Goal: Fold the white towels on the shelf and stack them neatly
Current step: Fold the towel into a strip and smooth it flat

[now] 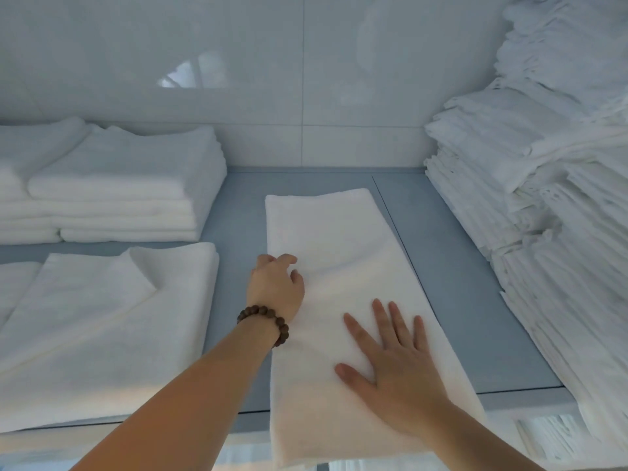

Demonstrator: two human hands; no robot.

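White towel (pixel 343 253) lies mid-way along the shelf (pixel 452 266), long axis running back to front, near end past the front edge

Right hand (pixel 397 362) presses it flat, fingers spread; left hand (pixel 275 287) curls at its left edge, grip unclear. Let go, the overhang could drag it off

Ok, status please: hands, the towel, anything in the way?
Left hand grips towel at left edge; right hand flat, pressing it. Towel long folded strip on shelf, near end over front edge. Nothing blocking; folded stacks left, tall pile right.
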